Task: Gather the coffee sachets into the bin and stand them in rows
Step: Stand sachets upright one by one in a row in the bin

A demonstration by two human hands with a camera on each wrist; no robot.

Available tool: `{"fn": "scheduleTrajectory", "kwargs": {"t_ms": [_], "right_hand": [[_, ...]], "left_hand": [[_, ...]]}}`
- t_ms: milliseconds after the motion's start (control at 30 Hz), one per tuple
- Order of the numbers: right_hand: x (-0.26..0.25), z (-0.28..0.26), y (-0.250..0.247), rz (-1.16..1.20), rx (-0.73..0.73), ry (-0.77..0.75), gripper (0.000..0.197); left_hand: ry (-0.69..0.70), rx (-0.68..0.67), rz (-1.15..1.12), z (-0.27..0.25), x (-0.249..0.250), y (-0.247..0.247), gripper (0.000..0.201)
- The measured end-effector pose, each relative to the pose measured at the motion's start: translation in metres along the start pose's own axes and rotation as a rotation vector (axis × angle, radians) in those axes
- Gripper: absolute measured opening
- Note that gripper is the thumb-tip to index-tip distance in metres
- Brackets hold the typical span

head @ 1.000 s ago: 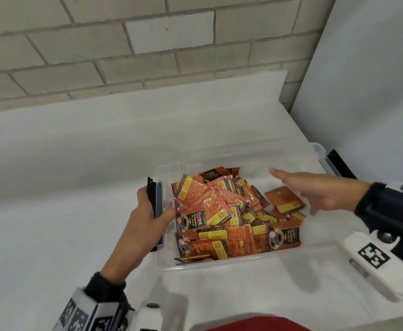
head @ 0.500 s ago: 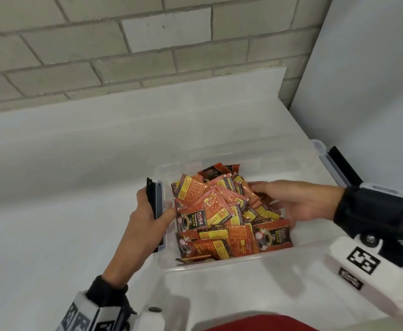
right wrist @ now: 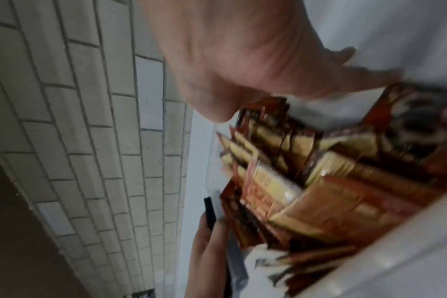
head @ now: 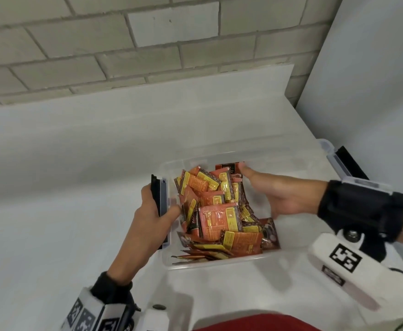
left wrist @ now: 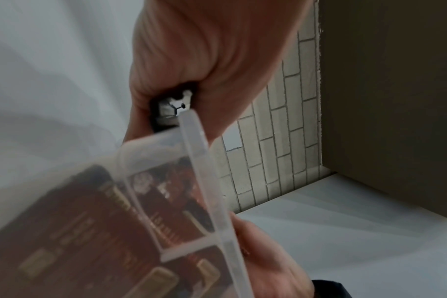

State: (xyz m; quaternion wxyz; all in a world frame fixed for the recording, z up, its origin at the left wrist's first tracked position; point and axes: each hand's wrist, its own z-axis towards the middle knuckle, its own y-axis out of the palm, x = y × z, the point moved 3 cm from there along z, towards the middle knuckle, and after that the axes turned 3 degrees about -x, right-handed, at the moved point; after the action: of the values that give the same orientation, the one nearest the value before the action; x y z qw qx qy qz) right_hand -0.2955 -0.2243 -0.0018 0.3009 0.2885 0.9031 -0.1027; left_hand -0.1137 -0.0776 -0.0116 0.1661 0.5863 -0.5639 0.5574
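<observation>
Left hand (head: 158,212) clamps the latch at nine o'clock on the clear bin (head: 219,262), bracing it so nothing slides. Right hand (head: 275,195), fingers straight, presses the coffee sachets (head: 216,206) from three o'clock, herding the jumbled heap leftward, likely to tip them upright; no tidy rows yet

Orange-brown coffee sachets (head: 216,206) heaped jumbled in clear bin (head: 210,263).
</observation>
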Motion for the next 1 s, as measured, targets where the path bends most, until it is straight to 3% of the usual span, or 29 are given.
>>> {"fn": "scheduleTrajectory", "kwargs": {"t_ms": [100,167,233,300,367,467,567,633,733,900,1000], "right_hand": [[-0.007,0.012,0.029,0.066,-0.164,-0.039,0.077],[-0.014,0.002,0.032,0.086,-0.191,-0.063,0.069],[-0.015,-0.011,0.022,0.042,-0.143,-0.057,0.065],[-0.008,-0.025,0.005,-0.047,-0.003,-0.059,0.073],[0.002,-0.036,-0.003,-0.175,0.025,-0.076,0.073],[0.021,-0.033,0.011,-0.229,-0.104,-0.044,0.084],[0.029,-0.014,0.038,-0.096,-0.259,-0.038,0.107],[0.026,-0.013,0.050,-0.021,-0.333,-0.057,0.102],[0.022,-0.029,0.043,0.006,-0.283,-0.072,0.075],[0.033,-0.038,0.011,-0.042,-0.043,-0.044,0.076],[0.034,-0.026,0.032,0.034,-0.196,-0.044,0.084]], "left_hand": [[0.002,0.003,0.008,0.000,0.001,0.000,0.048],[0.004,0.003,0.006,0.000,0.000,0.001,0.048],[0.011,0.007,-0.002,-0.001,0.000,0.000,0.047],[0.023,0.003,-0.011,0.000,-0.001,0.000,0.048],[0.032,0.010,-0.020,0.000,-0.001,0.000,0.048],[0.032,0.021,-0.052,0.001,-0.001,0.001,0.048],[0.023,0.028,-0.066,0.001,-0.001,0.001,0.047],[0.032,0.030,-0.061,0.002,-0.002,0.001,0.048],[0.041,0.016,-0.032,0.001,-0.002,0.001,0.048],[0.030,0.007,-0.031,0.000,-0.003,0.001,0.048],[0.034,0.011,-0.028,0.001,-0.003,0.000,0.048]]}}
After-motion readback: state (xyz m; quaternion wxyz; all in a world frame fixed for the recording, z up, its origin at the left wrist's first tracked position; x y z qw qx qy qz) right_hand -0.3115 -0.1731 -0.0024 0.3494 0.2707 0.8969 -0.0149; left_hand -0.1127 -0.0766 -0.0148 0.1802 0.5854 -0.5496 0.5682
